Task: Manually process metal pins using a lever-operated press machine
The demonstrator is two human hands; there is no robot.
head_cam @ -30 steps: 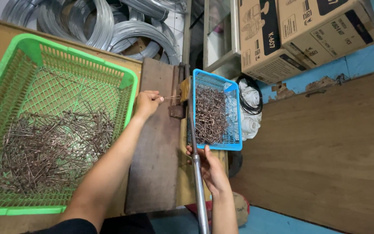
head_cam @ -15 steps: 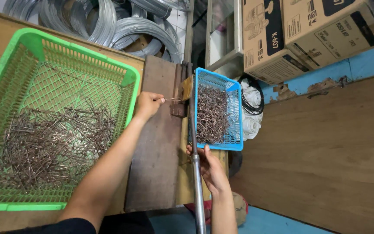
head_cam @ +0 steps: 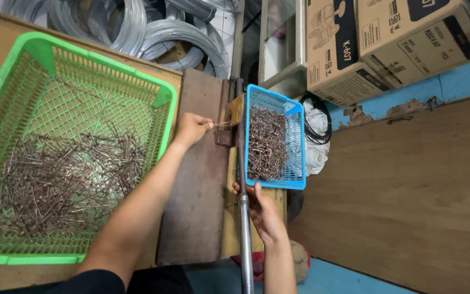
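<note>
Head view: 2 hands at a lever bending tool between 2 baskets.

The left hand (head_cam: 191, 128) pinches a short wire piece (head_cam: 221, 124), feeding it into the tool head (head_cam: 228, 126) just beyond its fingertips; the right hand (head_cam: 263, 209) is closed around the long metal lever (head_cam: 244, 218). For a clean bend, seat the piece squarely before swinging the lever. The piece is thin, straight and dull brown. A green basket (head_cam: 165, 100) lies left of the left hand, a blue basket (head_cam: 296, 142) beyond the right.
</note>
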